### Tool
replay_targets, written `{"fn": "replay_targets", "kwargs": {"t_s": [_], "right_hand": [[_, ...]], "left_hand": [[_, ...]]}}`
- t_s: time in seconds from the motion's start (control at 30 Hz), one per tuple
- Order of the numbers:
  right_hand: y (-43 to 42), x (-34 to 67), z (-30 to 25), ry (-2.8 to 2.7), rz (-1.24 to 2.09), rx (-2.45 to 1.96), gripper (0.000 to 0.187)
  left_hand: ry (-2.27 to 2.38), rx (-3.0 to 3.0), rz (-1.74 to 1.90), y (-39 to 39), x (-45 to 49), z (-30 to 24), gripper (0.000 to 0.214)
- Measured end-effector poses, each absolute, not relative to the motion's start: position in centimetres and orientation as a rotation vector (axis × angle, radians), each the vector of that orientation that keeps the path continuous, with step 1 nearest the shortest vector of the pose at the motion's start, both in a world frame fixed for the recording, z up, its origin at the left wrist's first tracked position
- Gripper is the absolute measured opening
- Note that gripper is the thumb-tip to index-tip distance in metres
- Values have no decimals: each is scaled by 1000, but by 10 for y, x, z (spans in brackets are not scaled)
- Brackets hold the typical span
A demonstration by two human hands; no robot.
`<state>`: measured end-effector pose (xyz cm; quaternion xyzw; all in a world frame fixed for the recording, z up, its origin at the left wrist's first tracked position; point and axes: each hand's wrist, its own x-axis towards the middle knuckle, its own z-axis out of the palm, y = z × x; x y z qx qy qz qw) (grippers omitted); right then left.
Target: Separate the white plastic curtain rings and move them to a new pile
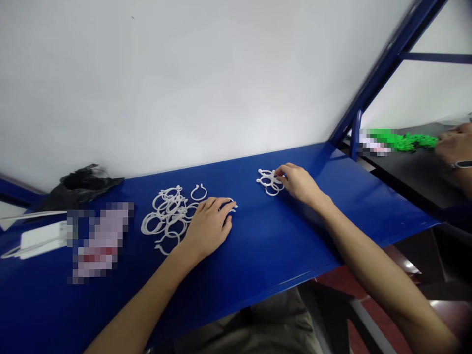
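The left hand (210, 223), palm down, hides part of the larger pile of white rings (171, 209), and its fingers partly cover another white ring (233, 206); whether that grip is closed on anything, I cannot tell. The right hand (299, 184) has its thumb and fingertips drawn narrow at a smaller group of white rings (272, 179) — they cover its right edge, so a firm hold cannot be made out. Both groups lie on the blue surface (258, 255), well apart, and overlaps make the rings hard to count. A single open ring (199, 198) lies just beside the larger pile.

Farther left, a pinkish item (103, 241) is blurred into blocks, as is the right end of a white flat object (42, 240) near it; behind them sits a crumpled black bag (81, 184). At right, a blue post (354, 135) stands before a dark table (409, 164) with green pieces (416, 141) and another person's hand (455, 142), cut off by the edge.
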<state>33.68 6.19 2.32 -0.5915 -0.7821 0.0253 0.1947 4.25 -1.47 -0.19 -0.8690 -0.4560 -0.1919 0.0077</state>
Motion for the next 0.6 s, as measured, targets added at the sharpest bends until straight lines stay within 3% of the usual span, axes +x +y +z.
{"fn": "replay_targets", "kwargs": {"t_s": [0.13,0.37,0.6], "right_hand": [[60,335,24,-2194,78,-1642,14],[49,322,31,-2147,-56,-1557,17],[28,292,26,-2324,77,-1157,18]], "left_hand": [[-1424,-2693,-638,-13,42,-2,25],[-1373,-2717,-629,-14,41,-3,36],[-1345,-2657,-660,-12,43,-2,24]]}}
